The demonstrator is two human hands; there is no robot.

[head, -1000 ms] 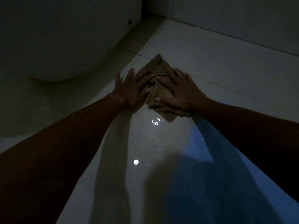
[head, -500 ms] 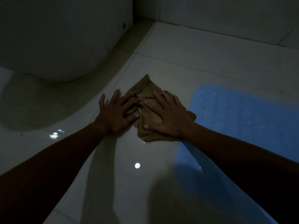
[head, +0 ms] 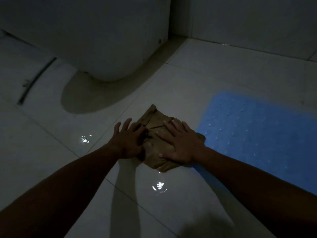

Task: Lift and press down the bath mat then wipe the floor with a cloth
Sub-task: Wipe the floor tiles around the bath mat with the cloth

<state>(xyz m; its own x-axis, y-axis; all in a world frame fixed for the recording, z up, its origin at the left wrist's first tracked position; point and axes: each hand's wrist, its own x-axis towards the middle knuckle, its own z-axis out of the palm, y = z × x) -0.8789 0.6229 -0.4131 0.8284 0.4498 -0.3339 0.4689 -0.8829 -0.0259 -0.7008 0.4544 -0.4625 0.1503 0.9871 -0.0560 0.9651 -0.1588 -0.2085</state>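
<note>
A folded brown cloth (head: 154,122) lies flat on the wet white floor tiles (head: 197,86). My right hand (head: 180,145) presses palm-down on the cloth's right half, fingers spread. My left hand (head: 128,140) lies flat on the cloth's left edge, partly on the tile. The blue bath mat (head: 260,127), studded with small bumps, lies flat on the floor just right of the cloth; my right forearm crosses its near corner.
A white toilet base (head: 103,42) stands at the back left with a brownish stain ring (head: 89,98) around its foot. The tiled wall (head: 248,19) closes the back. Wet spots glint on the floor (head: 158,185). The room is dim.
Both hands have slid the cloth back along the floor toward me, away from the far wall. More of the blue mat and toilet base show as the view shifted.
</note>
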